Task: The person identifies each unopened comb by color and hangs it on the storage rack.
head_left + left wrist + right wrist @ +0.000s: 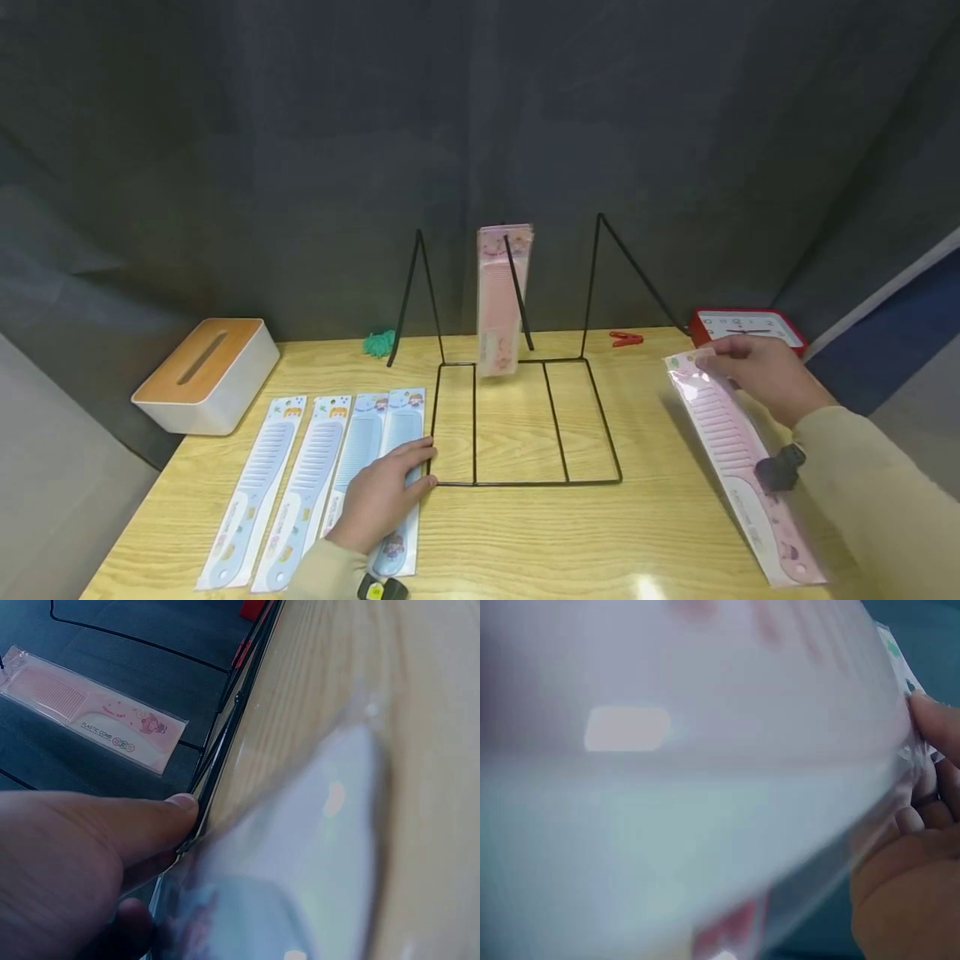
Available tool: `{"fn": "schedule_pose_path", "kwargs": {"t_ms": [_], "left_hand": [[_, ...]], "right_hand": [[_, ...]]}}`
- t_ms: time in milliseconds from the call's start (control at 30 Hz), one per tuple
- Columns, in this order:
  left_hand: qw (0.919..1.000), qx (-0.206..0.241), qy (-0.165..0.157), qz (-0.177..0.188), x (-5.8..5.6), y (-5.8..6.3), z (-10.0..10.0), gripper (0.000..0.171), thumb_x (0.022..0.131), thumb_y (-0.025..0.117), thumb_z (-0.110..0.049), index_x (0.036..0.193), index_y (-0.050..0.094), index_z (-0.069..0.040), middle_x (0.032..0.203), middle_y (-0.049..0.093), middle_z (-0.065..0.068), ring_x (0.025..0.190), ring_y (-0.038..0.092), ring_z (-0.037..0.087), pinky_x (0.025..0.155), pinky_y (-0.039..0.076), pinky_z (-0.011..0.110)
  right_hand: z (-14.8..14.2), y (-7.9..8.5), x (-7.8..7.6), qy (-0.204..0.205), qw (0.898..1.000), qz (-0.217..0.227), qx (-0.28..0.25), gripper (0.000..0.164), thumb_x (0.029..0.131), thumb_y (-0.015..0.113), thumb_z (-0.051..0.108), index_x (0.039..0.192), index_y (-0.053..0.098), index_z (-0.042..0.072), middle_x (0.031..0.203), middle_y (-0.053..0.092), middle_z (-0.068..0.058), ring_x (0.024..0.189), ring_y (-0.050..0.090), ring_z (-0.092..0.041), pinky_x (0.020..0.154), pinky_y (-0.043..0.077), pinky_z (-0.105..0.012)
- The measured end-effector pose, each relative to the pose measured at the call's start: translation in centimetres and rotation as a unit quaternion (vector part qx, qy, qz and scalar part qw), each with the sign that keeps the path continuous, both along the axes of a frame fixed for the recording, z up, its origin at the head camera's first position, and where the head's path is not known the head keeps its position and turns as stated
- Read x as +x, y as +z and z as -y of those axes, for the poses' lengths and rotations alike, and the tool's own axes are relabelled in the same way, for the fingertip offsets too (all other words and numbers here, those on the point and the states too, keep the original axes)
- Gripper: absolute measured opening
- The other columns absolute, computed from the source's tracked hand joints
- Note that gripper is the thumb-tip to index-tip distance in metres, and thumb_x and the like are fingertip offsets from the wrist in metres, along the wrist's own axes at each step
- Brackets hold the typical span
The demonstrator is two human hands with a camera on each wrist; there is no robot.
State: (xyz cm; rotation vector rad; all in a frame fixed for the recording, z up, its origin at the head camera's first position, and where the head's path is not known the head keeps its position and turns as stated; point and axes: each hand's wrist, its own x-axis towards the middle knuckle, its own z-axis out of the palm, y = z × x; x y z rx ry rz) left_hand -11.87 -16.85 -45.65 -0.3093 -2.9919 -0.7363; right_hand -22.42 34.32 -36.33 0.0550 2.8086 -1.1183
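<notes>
- Right grip (765, 379) pinches pink comb pack (729, 458) at top, right of rack (517, 483).
- Left grip (384, 493) unclenched, fingers touching rack's corner.
- Risk: one-end hold could let pack swing or slip; a bump could skid rack.

"What does the left grip (382, 498) cover?"
"The middle of the blue comb pack (406, 425) beneath it, and a bit of the wire rack (517, 483) at its fingertips."
"And past the right grip (768, 377)?"
"The red clock (738, 320) behind it shows only in part."
"Can you read the pink comb pack (738, 471) in that grip?"
"No: too small from the head, blurred at the wrist, where the grip runs off the edge."
</notes>
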Motion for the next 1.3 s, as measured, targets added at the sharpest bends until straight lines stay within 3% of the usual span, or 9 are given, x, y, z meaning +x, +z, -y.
{"fn": "schedule_pose_path", "kwargs": {"t_ms": [167, 367, 567, 767, 933, 1167, 1300], "left_hand": [[1.0, 0.0, 0.001, -0.001, 0.1, 0.1, 0.0, 0.043, 0.091, 0.073, -0.035, 0.131, 0.067, -0.02, 0.145, 0.056, -0.008, 0.127, 0.059, 0.028, 0.092, 0.054, 0.052], [1.0, 0.006, 0.0, 0.002, 0.2, 0.5, -0.2, 0.043, 0.092, 0.073, -0.034, 0.132, 0.067, -0.019, 0.145, 0.056, -0.007, 0.127, 0.058, 0.028, 0.093, 0.054, 0.052], [1.0, 0.005, 0.003, 0.002, 0.2, 0.4, -0.2, 0.044, 0.092, 0.073, -0.033, 0.132, 0.067, -0.019, 0.145, 0.056, -0.008, 0.128, 0.058, 0.028, 0.095, 0.053, 0.053], [1.0, 0.004, 0.004, 0.004, 0.1, 0.3, -0.1, 0.043, 0.092, 0.073, -0.034, 0.132, 0.067, -0.019, 0.145, 0.056, -0.008, 0.128, 0.057, 0.028, 0.096, 0.052, 0.053], [1.0, 0.007, 0.005, 0.002, 0.1, 0.3, -0.2, 0.043, 0.091, 0.073, -0.034, 0.132, 0.067, -0.019, 0.145, 0.056, -0.008, 0.128, 0.058, 0.029, 0.095, 0.052, 0.054], [1.0, 0.004, 0.007, 0.004, 0.2, 0.5, -0.2, 0.043, 0.091, 0.073, -0.034, 0.131, 0.067, -0.019, 0.145, 0.056, -0.008, 0.126, 0.059, 0.029, 0.093, 0.054, 0.052], [0.9999, 0.006, 0.008, 0.004, 0.3, 0.5, -0.2, 0.042, 0.091, 0.073, -0.033, 0.131, 0.068, -0.019, 0.145, 0.057, -0.008, 0.126, 0.059, 0.03, 0.093, 0.053, 0.053]], "right_hand": [[3.2, 1.7, 1.7, 0.012, 0.998, -0.027, -0.048, 0.061, 0.092, 0.066, 0.056, 0.128, 0.061, 0.007, 0.124, 0.065, -0.015, 0.102, 0.06, -0.027, 0.08, 0.056, -0.032], [6.6, 3.4, 4.1, 0.012, 0.996, -0.039, -0.075, 0.056, 0.092, 0.067, 0.055, 0.125, 0.064, 0.011, 0.123, 0.065, -0.011, 0.104, 0.057, -0.028, 0.08, 0.054, -0.029], [9.7, 4.3, 6.4, 0.017, 0.986, -0.114, -0.119, 0.039, 0.094, 0.071, 0.041, 0.112, 0.07, 0.007, 0.112, 0.07, -0.008, 0.094, 0.061, -0.02, 0.075, 0.056, -0.024], [12.9, 5.4, 8.3, 0.013, 0.976, -0.163, -0.147, 0.036, 0.093, 0.071, 0.041, 0.108, 0.072, 0.009, 0.107, 0.071, -0.005, 0.093, 0.061, -0.021, 0.074, 0.056, -0.022], [15.4, 6.1, 9.4, 0.034, 0.956, -0.213, -0.201, 0.025, 0.093, 0.075, 0.03, 0.103, 0.073, 0.007, 0.105, 0.073, -0.004, 0.091, 0.063, -0.018, 0.075, 0.057, -0.02], [18.7, 7.4, 10.7, 0.088, 0.913, -0.283, -0.281, 0.01, 0.088, 0.076, 0.003, 0.096, 0.073, -0.002, 0.094, 0.074, -0.002, 0.082, 0.066, -0.015, 0.073, 0.059, -0.023], [20.3, 8.1, 11.4, 0.11, 0.897, -0.303, -0.302, 0.009, 0.086, 0.076, -0.003, 0.094, 0.073, -0.003, 0.091, 0.074, -0.002, 0.077, 0.066, -0.015, 0.07, 0.059, -0.024]]}}
